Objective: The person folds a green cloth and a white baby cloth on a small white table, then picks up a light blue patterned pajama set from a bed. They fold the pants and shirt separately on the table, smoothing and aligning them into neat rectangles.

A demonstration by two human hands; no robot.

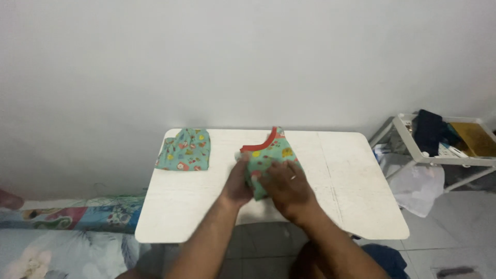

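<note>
Already one folded green patterned garment (184,150) lies apart on the bench (351,201); left hand (237,185) and right hand (287,190) press flat, fingers spread, on the half-folded red-trimmed top (268,153).

- The green printed garment (268,155) lay near the middle of the white table (351,175), partly folded into a narrow bundle, its red-trimmed neckline turned toward the wall.
- Its cloth was teal green, scattered with small yellow, red and orange motifs; the red band curved along the far edge.
- The near end of the bundle was hidden under the left hand (236,182) and right hand (287,189), which pressed on it from both sides.
</note>
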